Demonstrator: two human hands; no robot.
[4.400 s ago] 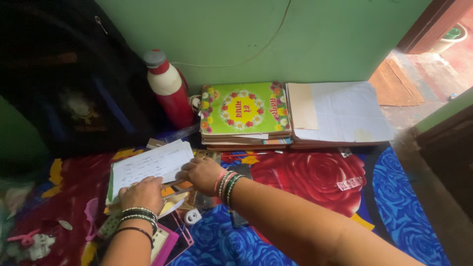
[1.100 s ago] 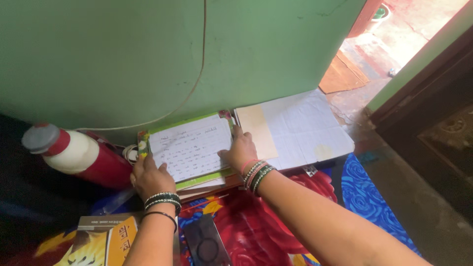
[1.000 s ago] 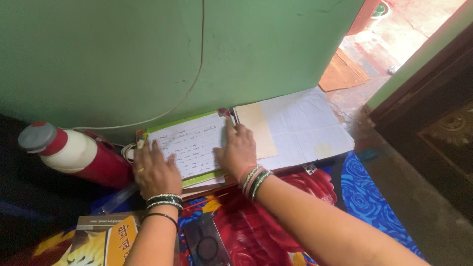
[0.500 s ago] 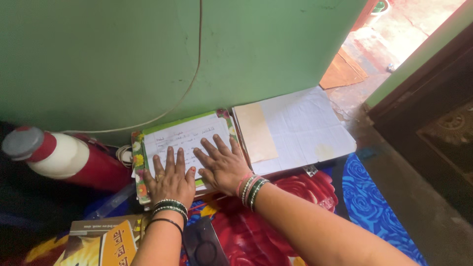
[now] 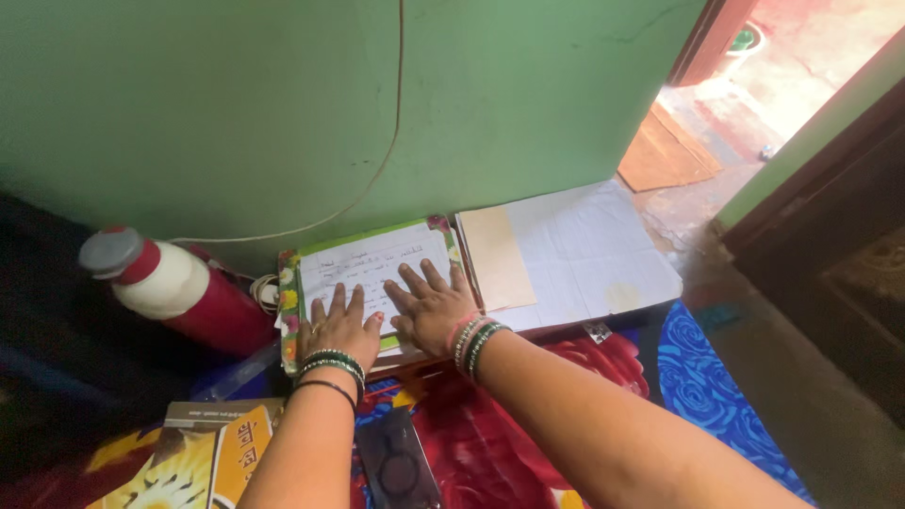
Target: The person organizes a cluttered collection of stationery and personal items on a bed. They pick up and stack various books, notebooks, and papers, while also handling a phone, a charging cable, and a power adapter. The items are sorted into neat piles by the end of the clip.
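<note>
Both hands lay flat, palms down and fingers spread, on a white handwritten sheet (image 5: 372, 269), gripping nothing. The left hand (image 5: 341, 327) pressed the lower left part of the sheet, and the right hand (image 5: 431, 305) rested just beside it on the lower right part, the 2 thumbs close together. The sheet sat on top of a green book with a flowered border (image 5: 288, 300), whose edge showed around the paper on the left and along the top. That book topped a low stack pushed against the green wall (image 5: 283, 104). Just to the right, touching the stack, lay a second pile covered by white and tan paper (image 5: 575, 259). To the left of the green book, a red and white flask with a grey cap (image 5: 174, 287) leaned against the wall. Both wrists carried bangles, dark green and white on the left (image 5: 330, 363), pink and green on the right (image 5: 474, 336). The piles rested on a cloth printed with red and blue roses (image 5: 679, 377). Nearer the person, a yellow-covered book (image 5: 212, 452) lay at the lower left, and a dark flat case (image 5: 396, 467) lay between the 2 forearms. A thin cord (image 5: 396, 123) ran down the wall above the stack.
</note>
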